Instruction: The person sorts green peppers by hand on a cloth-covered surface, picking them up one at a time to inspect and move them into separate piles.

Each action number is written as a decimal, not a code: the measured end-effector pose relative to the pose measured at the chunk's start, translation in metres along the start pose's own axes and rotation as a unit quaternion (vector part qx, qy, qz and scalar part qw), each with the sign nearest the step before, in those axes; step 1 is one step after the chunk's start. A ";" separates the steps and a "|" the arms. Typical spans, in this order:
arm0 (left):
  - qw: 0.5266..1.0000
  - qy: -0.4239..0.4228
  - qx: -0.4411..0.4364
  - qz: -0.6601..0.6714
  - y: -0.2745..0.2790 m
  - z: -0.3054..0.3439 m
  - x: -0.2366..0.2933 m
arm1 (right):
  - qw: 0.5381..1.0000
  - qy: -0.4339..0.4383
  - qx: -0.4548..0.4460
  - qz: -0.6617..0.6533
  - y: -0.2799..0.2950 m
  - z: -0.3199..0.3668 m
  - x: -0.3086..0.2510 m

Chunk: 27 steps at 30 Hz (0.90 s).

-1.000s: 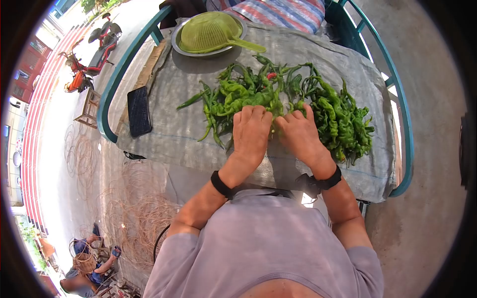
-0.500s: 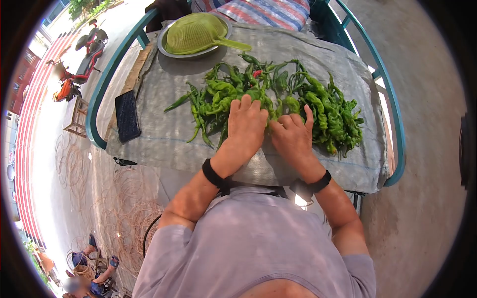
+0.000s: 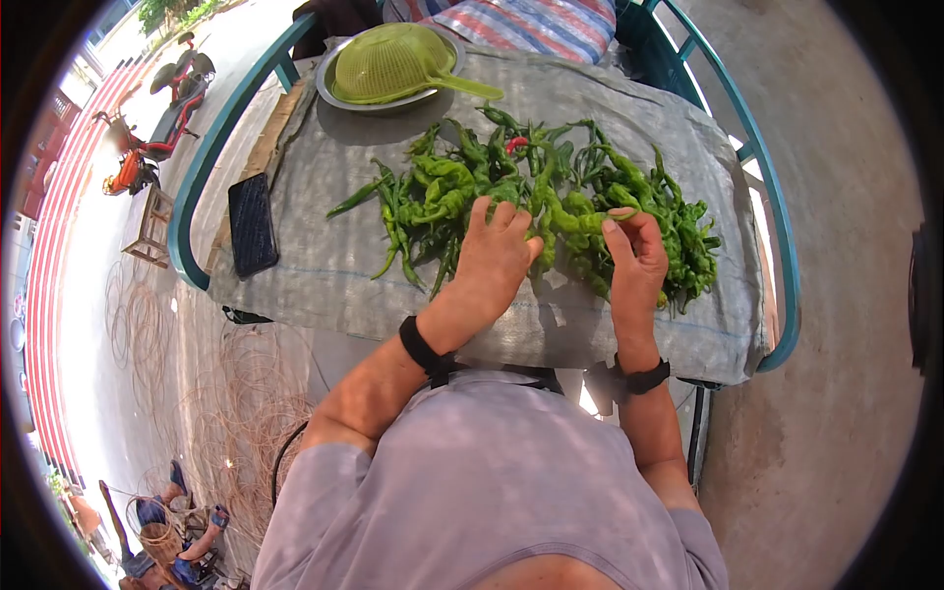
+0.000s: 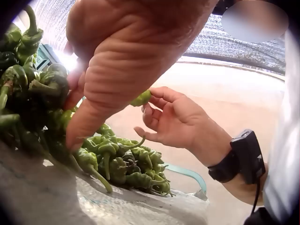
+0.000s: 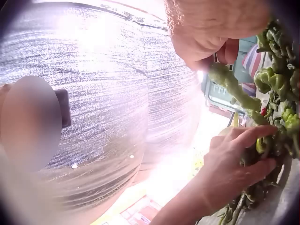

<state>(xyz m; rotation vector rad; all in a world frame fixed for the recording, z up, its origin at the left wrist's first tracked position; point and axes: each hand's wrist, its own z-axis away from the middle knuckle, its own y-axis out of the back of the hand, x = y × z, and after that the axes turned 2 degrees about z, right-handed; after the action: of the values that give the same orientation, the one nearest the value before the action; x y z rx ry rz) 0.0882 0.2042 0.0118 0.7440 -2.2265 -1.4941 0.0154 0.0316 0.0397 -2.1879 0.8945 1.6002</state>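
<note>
Right hand [image 3: 637, 258] upright, pinching green pepper [image 3: 580, 222]; left hand [image 3: 497, 258] spread flat over pepper pile [image 3: 442, 192].

The green peppers [image 3: 462, 192] have a waxy, glossy skin, deeply wrinkled and twisted. The long pepper [image 5: 232, 89] pinched in the right hand [image 3: 637, 261] is bumpy and shines in the sun. A grey woven plastic sheet [image 3: 324, 265] covers the worktop, matt and coarse, with creases. At the far left, a green plastic colander [image 3: 393, 61] with fine perforations sits in a dull-shining metal basin [image 3: 339, 98]. The rail [image 3: 177, 231] is teal-painted metal, smooth. The far striped cloth [image 3: 551, 22] is woven plastic. The concrete ground [image 3: 846, 197] on the right is rough and matt. The shirt [image 3: 492, 472] is soft, matt cloth.
</note>
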 end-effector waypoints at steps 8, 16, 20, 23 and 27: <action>0.972 0.053 0.140 0.179 -0.007 -0.008 -0.004 | 0.993 -0.039 0.074 -0.088 0.021 -0.007 -0.017; 0.931 0.076 0.233 0.269 -0.017 -0.018 -0.007 | 0.985 -0.123 0.044 0.108 0.033 0.007 0.024; 0.891 0.115 0.296 0.325 -0.008 -0.022 -0.007 | 0.989 -0.115 0.030 0.084 0.037 0.013 0.024; 0.863 0.125 0.336 0.356 0.010 -0.022 0.001 | 0.983 -0.159 -0.087 0.003 0.025 0.022 -0.005; 0.846 -0.007 0.369 0.385 0.011 -0.018 0.023 | 0.943 -0.233 -0.185 -0.146 0.004 0.028 -0.011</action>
<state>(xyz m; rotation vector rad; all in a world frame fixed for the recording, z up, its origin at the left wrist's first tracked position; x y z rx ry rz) 0.0776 0.1804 0.0287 -0.0505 -2.6213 -0.2427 -0.0103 0.0472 0.0412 -1.8926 0.1318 2.1197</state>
